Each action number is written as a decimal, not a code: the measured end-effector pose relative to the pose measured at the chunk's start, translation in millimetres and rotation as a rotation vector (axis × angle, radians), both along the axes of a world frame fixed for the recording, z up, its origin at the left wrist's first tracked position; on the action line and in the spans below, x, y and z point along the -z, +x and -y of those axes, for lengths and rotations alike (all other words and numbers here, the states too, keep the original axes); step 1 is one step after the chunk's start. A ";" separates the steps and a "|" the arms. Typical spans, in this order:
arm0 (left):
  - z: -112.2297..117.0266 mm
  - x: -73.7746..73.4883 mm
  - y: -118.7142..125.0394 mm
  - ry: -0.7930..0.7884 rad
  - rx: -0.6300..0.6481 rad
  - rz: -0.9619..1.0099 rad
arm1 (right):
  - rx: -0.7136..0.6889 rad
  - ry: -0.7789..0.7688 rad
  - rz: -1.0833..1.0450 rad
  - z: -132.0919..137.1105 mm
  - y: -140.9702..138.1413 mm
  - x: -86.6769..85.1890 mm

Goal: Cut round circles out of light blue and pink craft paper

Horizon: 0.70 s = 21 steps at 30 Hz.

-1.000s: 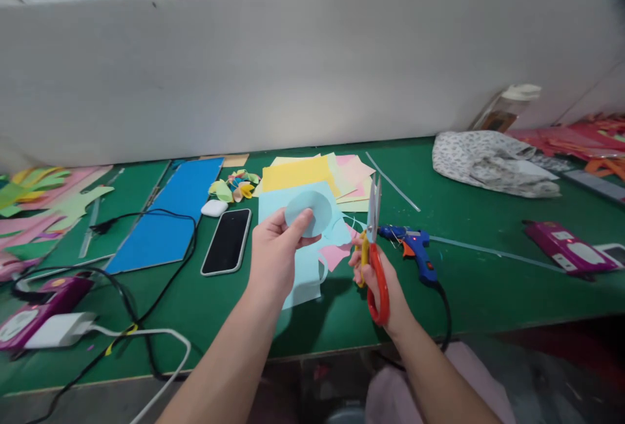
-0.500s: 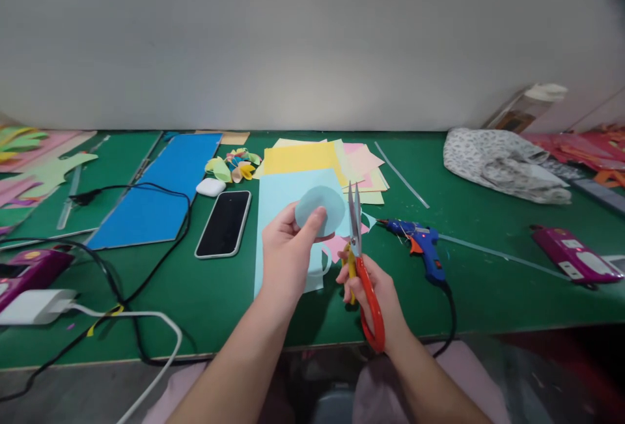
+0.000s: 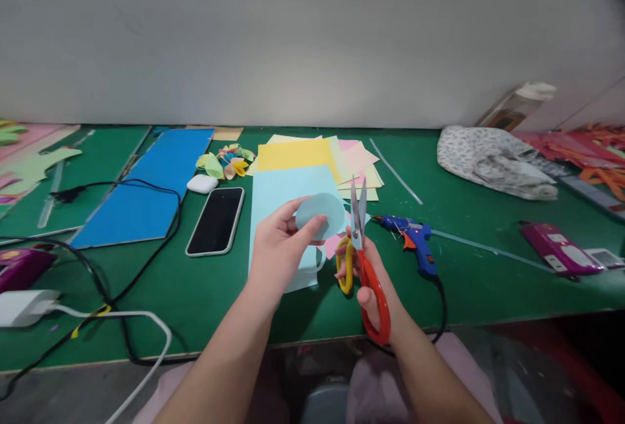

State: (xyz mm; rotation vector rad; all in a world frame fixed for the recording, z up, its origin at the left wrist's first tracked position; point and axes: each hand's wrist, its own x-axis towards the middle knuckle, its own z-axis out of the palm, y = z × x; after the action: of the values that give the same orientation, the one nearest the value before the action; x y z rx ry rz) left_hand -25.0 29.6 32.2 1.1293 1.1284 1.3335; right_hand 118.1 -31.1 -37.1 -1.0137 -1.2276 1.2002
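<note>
My left hand (image 3: 276,251) pinches a light blue paper disc (image 3: 321,213) between thumb and fingers, holding it up above the table. My right hand (image 3: 372,281) grips scissors (image 3: 360,236) with a red and a yellow handle; the blades point up and stand slightly apart just right of the disc. Under both hands lies a light blue sheet (image 3: 278,202) with cut-outs, and pink scraps (image 3: 334,243) beside it.
On the green table (image 3: 469,268) lie a phone (image 3: 215,221), a white earbud case (image 3: 202,183), a blue sheet (image 3: 146,189), stacked coloured paper (image 3: 312,154), a blue glue gun (image 3: 414,243), black and white cables (image 3: 122,307), patterned cloth (image 3: 493,163) and a purple device (image 3: 556,247).
The view dipped and shifted. My right hand brought the scissors closer to the disc, and the blades went from together to slightly apart. My left hand keeps holding the disc.
</note>
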 end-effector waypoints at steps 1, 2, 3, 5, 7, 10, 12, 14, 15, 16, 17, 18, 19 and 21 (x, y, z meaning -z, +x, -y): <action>0.3 0.1 0.6 -0.002 -0.004 -0.003 | 0.000 0.007 0.016 0.6 0.4 -0.9; 0.6 0.2 1.2 -0.005 -0.005 -0.004 | 0.009 0.014 0.039 1.1 0.5 -1.7; 0.9 0.3 1.8 -0.009 -0.001 -0.005 | 0.026 0.022 0.062 1.6 0.4 -2.2; 1.7 0.5 2.7 -0.013 0.007 -0.012 | 0.067 0.033 0.100 2.2 -0.5 -2.5; 2.3 0.5 3.0 -0.005 0.002 -0.018 | 0.091 0.036 0.130 2.5 -0.9 -2.6; 3.3 -0.2 3.0 0.024 -0.015 -0.007 | 0.084 0.026 0.165 3.1 0.4 -5.0; 4.1 -1.3 3.0 0.045 -0.028 0.002 | 0.042 0.016 0.177 3.8 2.0 -8.8; 5.0 -2.7 3.4 0.063 -0.043 0.003 | 0.001 0.011 0.186 4.8 3.0 -13.3; 5.4 -3.4 3.6 0.069 -0.052 0.002 | -0.013 0.011 0.191 5.3 3.2 -15.3; 5.9 -4.1 4.0 0.073 -0.057 0.000 | -0.020 0.013 0.195 5.7 3.0 -16.9; 6.3 -4.7 4.3 0.076 -0.059 -0.002 | -0.016 0.016 0.196 6.2 2.7 -18.0; 6.6 -5.2 4.7 0.076 -0.059 -0.002 | -0.013 0.017 0.195 6.5 2.2 -18.4; 6.9 -5.5 4.9 0.075 -0.055 -0.001 | -0.011 0.017 0.194 6.8 1.5 -18.4; 7.3 -5.7 5.4 0.075 -0.042 0.002 | 0.008 0.018 0.186 7.3 0.3 -17.2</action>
State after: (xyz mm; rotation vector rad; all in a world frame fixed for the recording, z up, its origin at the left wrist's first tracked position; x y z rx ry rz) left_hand -19.6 22.4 37.9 1.1634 1.1147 1.4193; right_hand 118.3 -38.3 -19.9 -1.1356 -1.3745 1.1055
